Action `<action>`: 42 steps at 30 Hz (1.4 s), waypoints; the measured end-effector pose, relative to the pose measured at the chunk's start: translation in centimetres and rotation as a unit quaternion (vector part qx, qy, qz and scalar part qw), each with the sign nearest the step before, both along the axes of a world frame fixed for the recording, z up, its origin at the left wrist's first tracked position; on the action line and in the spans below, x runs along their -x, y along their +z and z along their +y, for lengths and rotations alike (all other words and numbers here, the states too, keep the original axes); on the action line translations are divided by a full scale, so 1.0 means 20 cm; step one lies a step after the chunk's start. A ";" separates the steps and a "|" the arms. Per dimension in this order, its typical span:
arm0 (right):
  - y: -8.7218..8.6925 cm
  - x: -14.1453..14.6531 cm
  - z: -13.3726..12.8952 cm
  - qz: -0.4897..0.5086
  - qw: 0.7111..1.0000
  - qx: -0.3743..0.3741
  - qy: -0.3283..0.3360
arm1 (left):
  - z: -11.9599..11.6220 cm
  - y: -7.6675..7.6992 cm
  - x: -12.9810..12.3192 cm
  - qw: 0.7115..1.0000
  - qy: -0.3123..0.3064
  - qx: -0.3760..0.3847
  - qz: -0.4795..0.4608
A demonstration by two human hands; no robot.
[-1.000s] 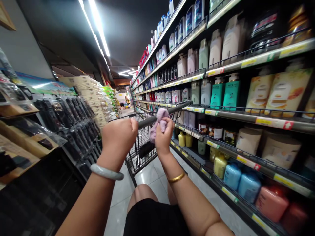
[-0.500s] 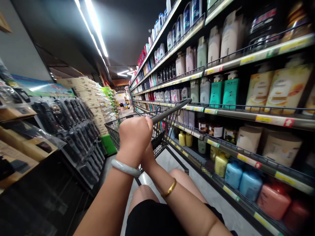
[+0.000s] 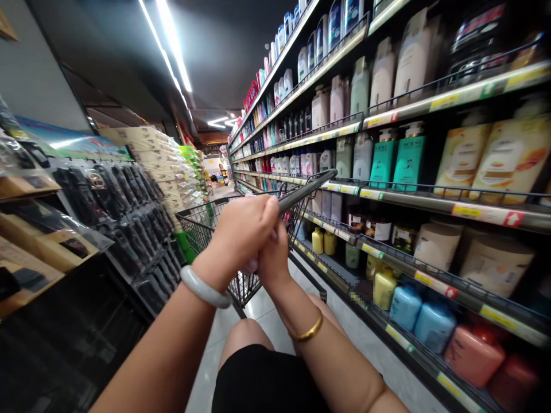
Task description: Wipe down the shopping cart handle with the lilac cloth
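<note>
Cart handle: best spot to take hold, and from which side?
I'd take the bare stretch of the cart handle, just right of the left hand, coming from the wearer's side with the palm over the top. It's a slim, straight bar, uncovered there, so fingers should wrap it easily. Further left, the left hand covers it, with the right hand crowded underneath.

Bright strip lights (image 3: pixel 173 43) overhead, ceiling (image 3: pixel 224 57) dim; bottles (image 3: pixel 512 149) at R edge blurred & stretched, lower L v. dark

The cart (image 3: pixel 306 194) stands between hanging packets (image 3: pixel 114 186), left, and bottles (image 3: pixel 408 163) on shelves (image 3: pixel 424 205), right
</note>
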State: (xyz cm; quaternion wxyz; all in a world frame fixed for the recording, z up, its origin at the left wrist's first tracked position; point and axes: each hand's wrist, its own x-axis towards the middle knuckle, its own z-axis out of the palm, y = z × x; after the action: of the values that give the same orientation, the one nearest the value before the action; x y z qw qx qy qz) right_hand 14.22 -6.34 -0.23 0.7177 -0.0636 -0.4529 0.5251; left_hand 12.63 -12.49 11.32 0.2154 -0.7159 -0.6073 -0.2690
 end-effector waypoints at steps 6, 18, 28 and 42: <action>-0.13 0.01 0.01 -0.039 0.995 0.076 0.057 | 0.07 -0.16 0.29 0.956 -0.180 -0.058 -0.222; -0.04 -0.33 -0.27 -0.035 0.959 -0.111 -0.259 | 0.10 -0.21 0.26 0.955 -0.179 -0.066 -0.227; 0.19 -0.51 -0.22 -0.301 0.745 -0.341 -0.488 | 0.17 -0.24 0.10 0.934 -0.196 -0.039 -0.297; 0.12 -0.52 -0.12 -0.407 0.674 -0.349 -0.508 | 0.39 -0.49 0.59 0.987 -0.014 0.008 -0.157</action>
State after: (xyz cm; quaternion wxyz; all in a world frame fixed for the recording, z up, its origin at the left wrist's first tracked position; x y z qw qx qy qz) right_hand 24.56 -8.77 2.08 0.5882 -0.2362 -0.7487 -0.1940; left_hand 0.87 -4.72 1.49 0.1075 -0.6750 -0.6257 -0.3760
